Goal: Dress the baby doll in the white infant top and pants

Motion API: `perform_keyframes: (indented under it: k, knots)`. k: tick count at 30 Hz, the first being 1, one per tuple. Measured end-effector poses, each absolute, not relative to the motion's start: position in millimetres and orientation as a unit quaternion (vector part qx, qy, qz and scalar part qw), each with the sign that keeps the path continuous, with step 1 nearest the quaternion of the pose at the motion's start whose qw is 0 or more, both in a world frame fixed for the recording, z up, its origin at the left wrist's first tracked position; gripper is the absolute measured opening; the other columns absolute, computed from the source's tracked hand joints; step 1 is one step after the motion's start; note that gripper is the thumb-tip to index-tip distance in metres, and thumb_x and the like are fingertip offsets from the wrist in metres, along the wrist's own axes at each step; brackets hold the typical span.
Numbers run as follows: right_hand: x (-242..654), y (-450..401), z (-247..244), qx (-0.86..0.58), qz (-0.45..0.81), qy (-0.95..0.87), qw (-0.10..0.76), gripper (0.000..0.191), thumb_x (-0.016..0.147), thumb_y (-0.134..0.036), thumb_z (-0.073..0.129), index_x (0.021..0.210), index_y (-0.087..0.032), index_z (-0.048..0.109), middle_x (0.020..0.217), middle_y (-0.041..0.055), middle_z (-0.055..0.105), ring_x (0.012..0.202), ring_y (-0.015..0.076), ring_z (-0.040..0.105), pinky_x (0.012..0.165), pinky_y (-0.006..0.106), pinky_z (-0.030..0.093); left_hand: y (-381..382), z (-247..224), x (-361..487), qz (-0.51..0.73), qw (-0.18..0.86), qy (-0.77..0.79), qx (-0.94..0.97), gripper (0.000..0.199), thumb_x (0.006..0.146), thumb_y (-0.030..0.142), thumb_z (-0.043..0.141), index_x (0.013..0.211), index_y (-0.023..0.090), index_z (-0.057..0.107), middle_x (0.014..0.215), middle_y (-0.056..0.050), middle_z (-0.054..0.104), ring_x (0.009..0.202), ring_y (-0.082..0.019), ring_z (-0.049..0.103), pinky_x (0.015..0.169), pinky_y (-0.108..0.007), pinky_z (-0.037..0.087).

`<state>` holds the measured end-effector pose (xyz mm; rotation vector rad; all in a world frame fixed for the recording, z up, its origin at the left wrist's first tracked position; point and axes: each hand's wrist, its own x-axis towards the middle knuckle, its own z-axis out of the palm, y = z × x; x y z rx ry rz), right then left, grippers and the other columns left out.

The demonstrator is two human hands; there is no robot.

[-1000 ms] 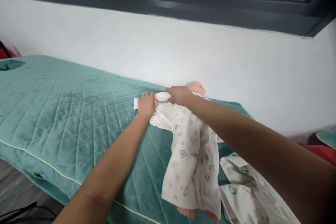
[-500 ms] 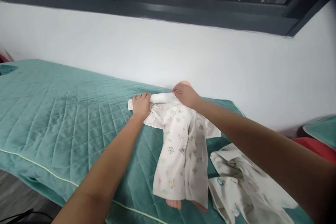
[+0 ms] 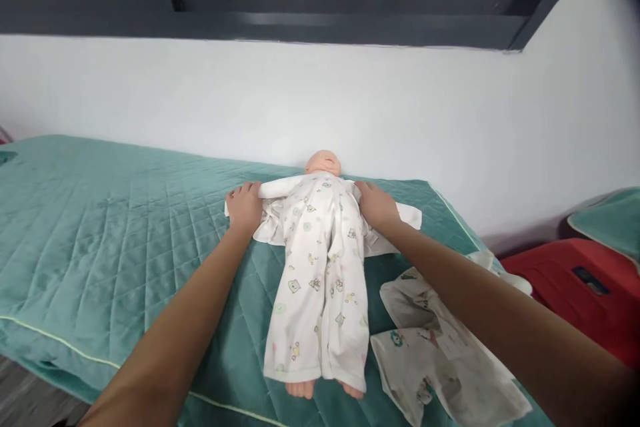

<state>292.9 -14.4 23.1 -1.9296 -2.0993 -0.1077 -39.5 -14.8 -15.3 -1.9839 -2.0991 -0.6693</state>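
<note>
A baby doll (image 3: 324,163) lies on its back, dressed in white printed clothes (image 3: 315,267), with its toes showing below the hems. Over the white sleeve at the picture's left, my left hand (image 3: 245,206) is closed on the cloth. On the opposite side, my right hand (image 3: 376,205) has its fingers closed at the white cloth by the doll's shoulder. Its fingertips are partly hidden. Both white sleeves stretch outward past my hands.
The doll rests on a green quilted bed cover (image 3: 150,227) against a white wall (image 3: 250,100). Crumpled printed clothes (image 3: 450,360) lie at the right, partly under my right forearm. Beyond them is a red case (image 3: 575,287). A barred window is above.
My right hand has moved from the doll's neck to its shoulder, uncovering the head. The cloth over the legs lies flatter. The view has shifted.
</note>
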Motion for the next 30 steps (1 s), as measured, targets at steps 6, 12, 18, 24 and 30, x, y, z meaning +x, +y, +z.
perform_keyframes:
  k: [6, 12, 18, 24, 30]
  knots:
    - [335, -21, 15, -0.735, -0.012, -0.652, 0.186, 0.047, 0.092, -0.013, 0.035, 0.132, -0.024, 0.057, 0.133, 0.0118, 0.061, 0.109, 0.0298, 0.063, 0.091, 0.041, 0.045, -15, -15, -36, -0.226, 0.100, -0.714, -0.656, 0.040, 0.093, 0.020, 0.044, 0.129, 0.027, 0.059, 0.128, -0.009, 0.064, 0.116, -0.031, 0.057, 0.104, -0.050, 0.035]
    - [336, -30, -2, -0.741, -0.024, -0.636, 0.214, 0.041, 0.097, -0.025, 0.035, 0.131, -0.016, 0.056, 0.126, 0.0148, 0.066, 0.114, 0.0298, 0.060, 0.098, 0.040, 0.041, -26, -16, -32, -0.225, 0.111, -0.714, -0.654, 0.041, 0.092, 0.018, 0.044, 0.132, 0.020, 0.055, 0.137, -0.013, 0.059, 0.125, -0.032, 0.052, 0.113, -0.056, 0.027]
    - [335, -29, 1, -0.770, -0.017, -0.605, 0.203, 0.037, 0.098, -0.033, 0.036, 0.116, -0.016, 0.064, 0.111, 0.0151, 0.071, 0.112, 0.0312, 0.061, 0.099, 0.044, 0.037, -43, 14, 6, -0.318, 0.030, -0.696, -0.643, 0.036, 0.091, 0.024, 0.049, 0.124, 0.017, 0.061, 0.134, -0.012, 0.061, 0.127, -0.030, 0.052, 0.111, -0.047, 0.037]
    - [333, -33, 6, -0.766, -0.019, -0.613, 0.192, 0.035, 0.098, -0.030, 0.038, 0.117, -0.016, 0.062, 0.116, 0.0143, 0.071, 0.111, 0.0289, 0.062, 0.096, 0.039, 0.037, -30, 78, 110, -0.221, -0.005, -0.517, -0.827, 0.031, 0.097, 0.027, 0.043, 0.109, 0.017, 0.069, 0.120, -0.010, 0.067, 0.115, -0.023, 0.058, 0.100, -0.035, 0.045]
    - [335, -33, 6, -0.759, -0.022, -0.624, 0.185, 0.033, 0.098, -0.028, 0.038, 0.118, -0.016, 0.061, 0.112, 0.0145, 0.073, 0.108, 0.0283, 0.066, 0.094, 0.037, 0.038, -18, 82, 194, 0.036, 0.046, -0.471, -0.880, 0.029, 0.088, 0.019, 0.056, 0.113, 0.013, 0.070, 0.123, -0.018, 0.064, 0.115, -0.031, 0.057, 0.094, -0.045, 0.045]
